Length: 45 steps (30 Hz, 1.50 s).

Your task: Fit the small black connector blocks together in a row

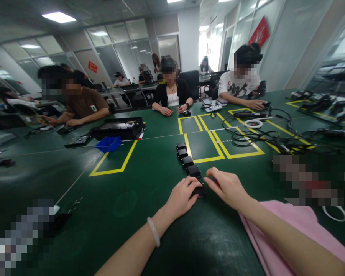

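A row of several small black boxes [186,159] runs away from me across the green table [149,168]. My left hand [180,197] curls over the nearest box [200,193] and grips it from the left. My right hand [227,188] sits just right of that box with fingers bent, thumb and fingertips pinched at its far edge. A pale bracelet [154,231] circles my left wrist.
Yellow tape rectangles [207,143] mark the table. A blue bin [108,144] and a black tray [119,127] lie at the left, tangled black cables [258,136] at the right, a pink cloth [290,226] under my right arm. Three people sit across the table.
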### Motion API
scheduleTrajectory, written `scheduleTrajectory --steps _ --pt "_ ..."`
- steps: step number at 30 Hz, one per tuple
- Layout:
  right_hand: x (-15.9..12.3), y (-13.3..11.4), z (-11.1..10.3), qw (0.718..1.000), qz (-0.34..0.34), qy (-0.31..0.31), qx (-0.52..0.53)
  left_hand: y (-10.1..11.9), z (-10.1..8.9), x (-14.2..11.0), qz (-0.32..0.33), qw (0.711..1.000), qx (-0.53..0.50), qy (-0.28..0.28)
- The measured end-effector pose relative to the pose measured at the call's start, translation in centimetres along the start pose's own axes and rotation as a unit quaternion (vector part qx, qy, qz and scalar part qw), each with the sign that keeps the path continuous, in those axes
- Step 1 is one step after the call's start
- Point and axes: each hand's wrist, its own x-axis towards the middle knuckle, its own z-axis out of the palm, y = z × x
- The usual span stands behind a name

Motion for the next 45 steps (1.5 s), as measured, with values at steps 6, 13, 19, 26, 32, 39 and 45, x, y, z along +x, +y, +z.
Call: scheduleTrajectory --steps 6,13,19,26,32,39,45 --pt "0.05 0.06 0.28 1.000 0.002 0.019 -0.004 0.16 -0.19 0.01 -0.006 1.000 0.002 -0.003" --pt "0.02 0.06 0.32 1.000 -0.001 0.015 -0.011 0.18 -0.17 -0.05 -0.005 1.000 0.003 0.002" --pt "-0.01 -0.03 0.16 1.000 -0.003 0.011 -0.008 0.24 -0.21 -0.06 -0.004 1.000 0.004 0.002" --pt "0.02 0.02 0.29 1.000 -0.002 0.013 0.002 0.15 -0.06 -0.04 -0.008 1.000 0.003 0.000" --pt "0.06 -0.02 0.34 1.000 0.006 0.015 0.001 0.16 -0.18 -0.01 -0.003 1.000 0.003 0.001" --pt "0.04 0.02 0.18 1.000 -0.006 0.011 0.009 0.12 -0.12 -0.01 -0.005 1.000 0.005 -0.001" --pt "-0.02 0.10 0.37 1.000 -0.011 0.028 0.003 0.12 -0.07 -0.06 -0.003 1.000 0.006 0.002"
